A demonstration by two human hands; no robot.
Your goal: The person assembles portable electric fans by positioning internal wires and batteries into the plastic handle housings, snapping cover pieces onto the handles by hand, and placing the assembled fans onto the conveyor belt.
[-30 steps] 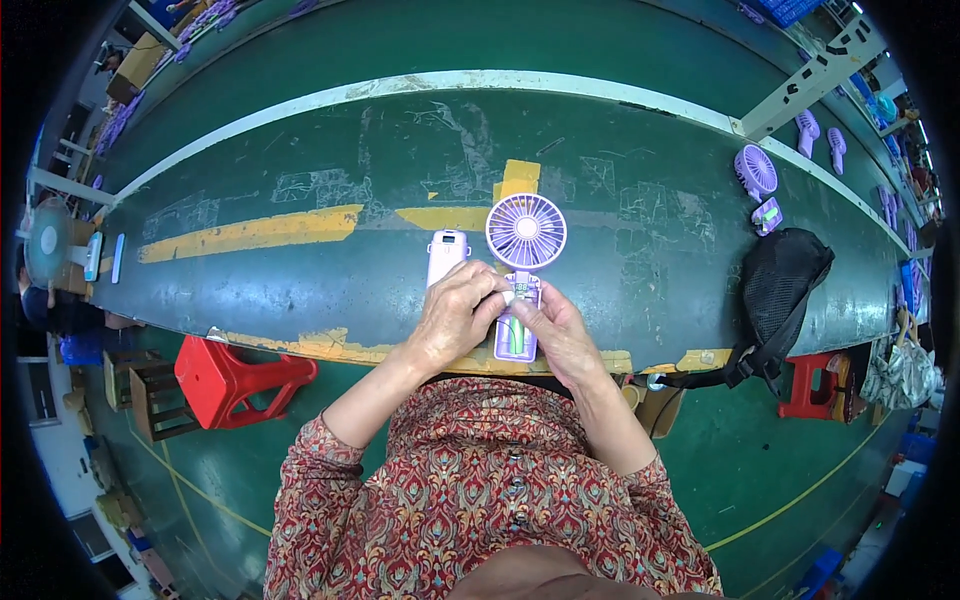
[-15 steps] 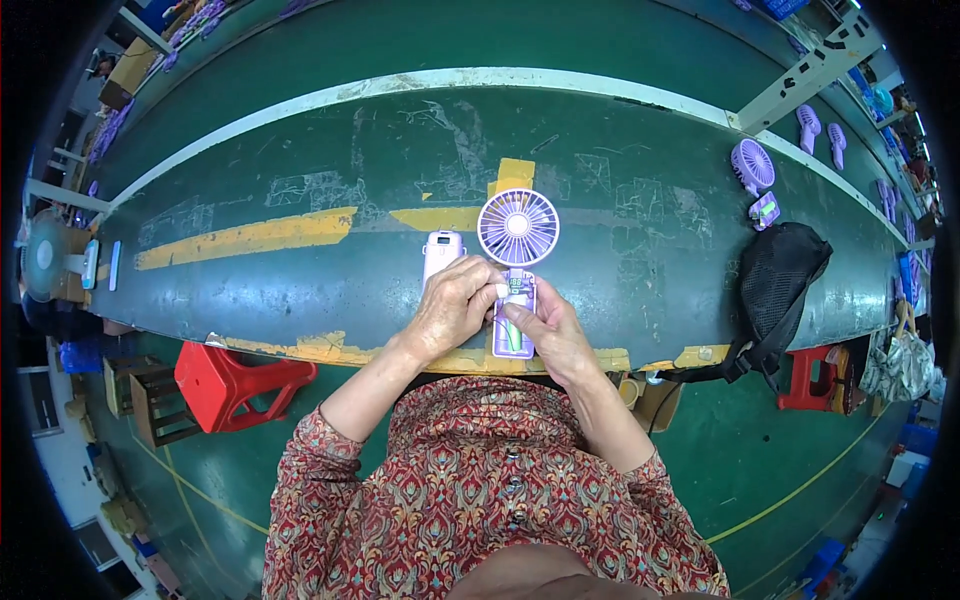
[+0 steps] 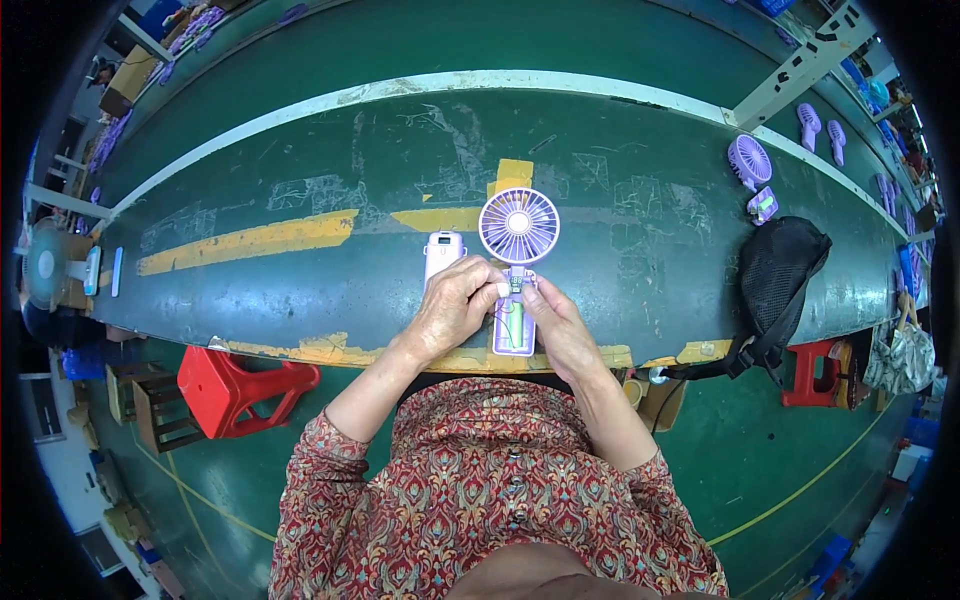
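Note:
A purple hand-held fan (image 3: 518, 225) lies flat on the green conveyor belt (image 3: 300, 180), its round grille away from me and its opened handle toward me. The handle shows a green cell (image 3: 513, 326) and a small circuit board. My left hand (image 3: 455, 305) pinches the top of the handle from the left. My right hand (image 3: 553, 325) holds the handle's right side, fingertips at the circuit board. A white handle cover (image 3: 442, 250) rests on the belt just left of the fan, partly under my left hand.
A black mesh bag (image 3: 780, 275) hangs over the belt's near edge at right. Another purple fan (image 3: 750, 160) and a small part lie further right on the belt. A red stool (image 3: 235, 385) stands on the floor at left, another red stool (image 3: 815, 365) at right.
Both hands stay on the fan's handle; the fingers have shifted slightly at the circuit board. The fan and white cover have not moved noticeably.

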